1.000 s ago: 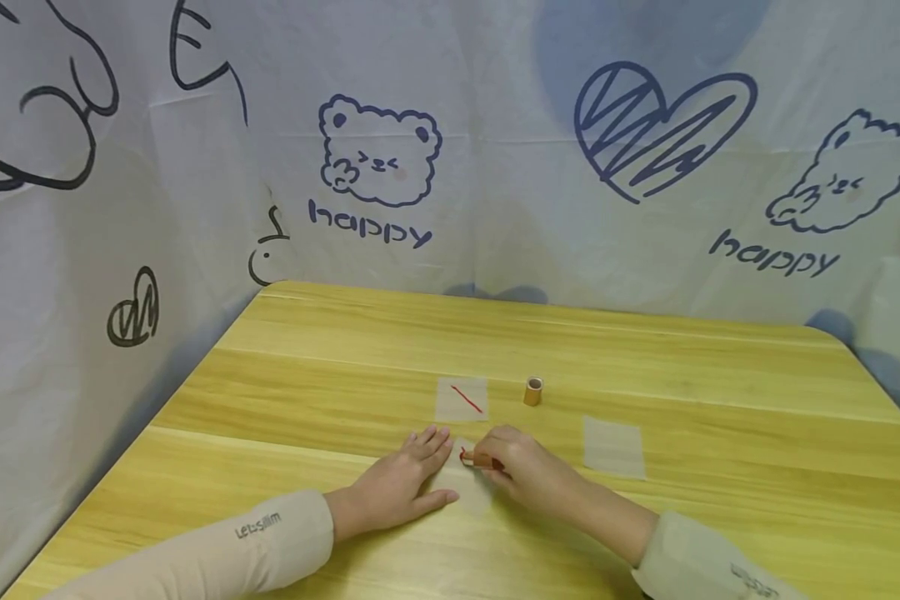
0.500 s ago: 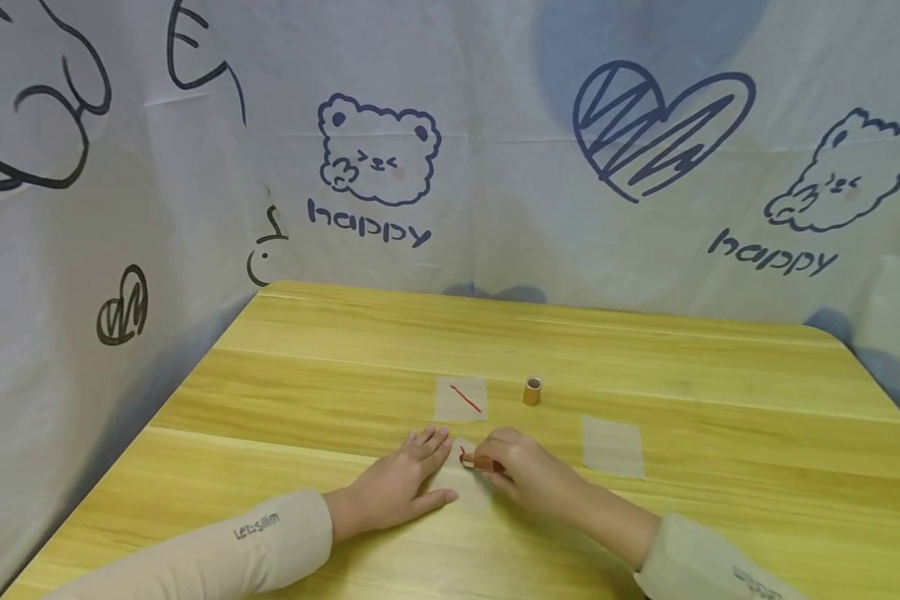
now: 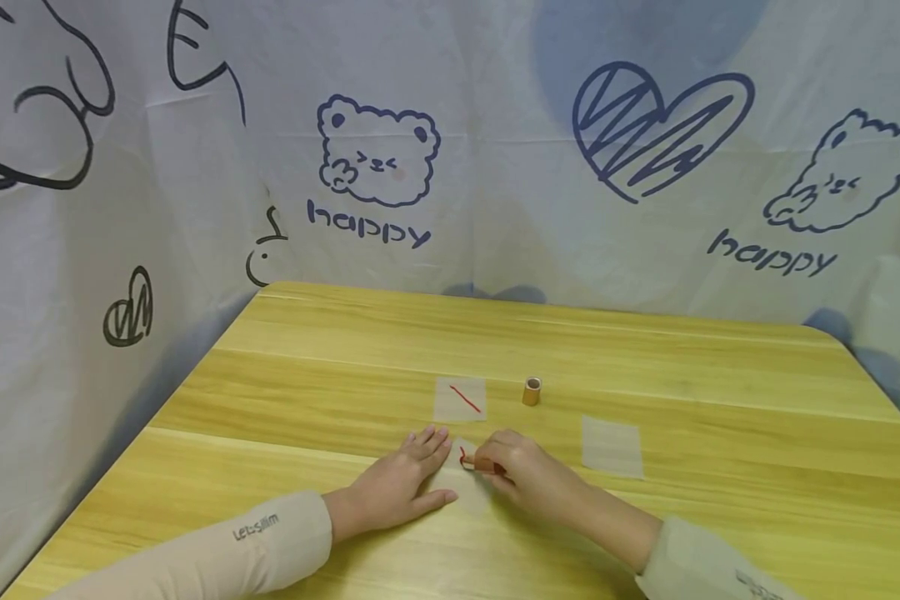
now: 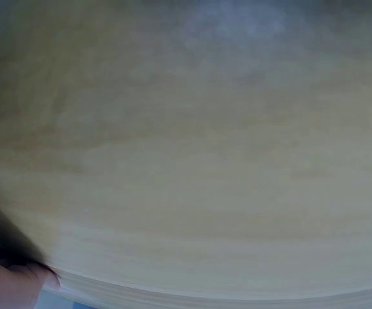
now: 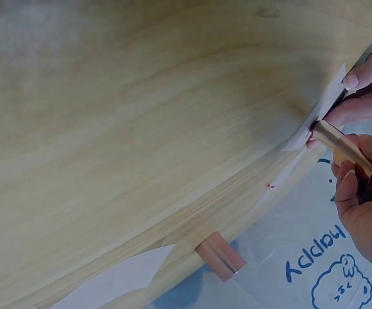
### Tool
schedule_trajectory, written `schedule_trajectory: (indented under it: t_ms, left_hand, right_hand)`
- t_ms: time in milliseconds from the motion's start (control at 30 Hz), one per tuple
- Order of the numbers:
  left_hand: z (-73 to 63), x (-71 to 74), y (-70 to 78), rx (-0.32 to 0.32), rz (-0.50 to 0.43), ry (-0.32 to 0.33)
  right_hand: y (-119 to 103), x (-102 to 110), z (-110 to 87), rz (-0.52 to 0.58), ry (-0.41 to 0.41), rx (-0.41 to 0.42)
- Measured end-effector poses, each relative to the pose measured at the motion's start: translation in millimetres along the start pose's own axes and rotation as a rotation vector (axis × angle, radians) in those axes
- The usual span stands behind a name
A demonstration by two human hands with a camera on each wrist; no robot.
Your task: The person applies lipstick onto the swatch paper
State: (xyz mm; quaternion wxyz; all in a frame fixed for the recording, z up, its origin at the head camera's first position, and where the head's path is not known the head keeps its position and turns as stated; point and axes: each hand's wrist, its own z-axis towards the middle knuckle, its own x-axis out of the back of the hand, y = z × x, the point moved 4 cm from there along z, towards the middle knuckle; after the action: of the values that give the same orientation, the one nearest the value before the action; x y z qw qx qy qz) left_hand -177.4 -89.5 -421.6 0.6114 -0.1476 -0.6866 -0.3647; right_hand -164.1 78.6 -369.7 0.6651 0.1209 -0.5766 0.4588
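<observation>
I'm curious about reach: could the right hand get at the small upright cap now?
Likely yes: nothing visible lies between the right hand and the cap, though that hand grips the tube.

Desk (image 3: 270, 392) with a yellowish wood-grain top and rounded far corners. A pale, square far sheet (image 3: 457, 402) lies flat, crossed by a slanting red line descending to the right. Just to its right, a coppery cap (image 3: 532, 392) stands upright, hollow end uppermost. A plain sheet (image 3: 612, 447) lies farther right and closer to the viewer. The near sheet (image 3: 471, 493), partly covered, bears a short red mark; the left hand (image 3: 399, 487) rests over its left side.
</observation>
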Motion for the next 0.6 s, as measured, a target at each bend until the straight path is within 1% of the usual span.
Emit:
schedule_trajectory:
  t_ms: [267, 600]
  left_hand:
    - [0.4, -0.3, 0.1, 0.003, 0.006, 0.005]
    - [0.9, -1.9, -1.2, 0.0, 0.015, 0.02]
  right_hand:
    - [0.4, -0.3, -2.0, 0.0, 0.012, 0.009]
    - [-1.8, 0.7, -4.4, -0.002, 0.008, 0.012]
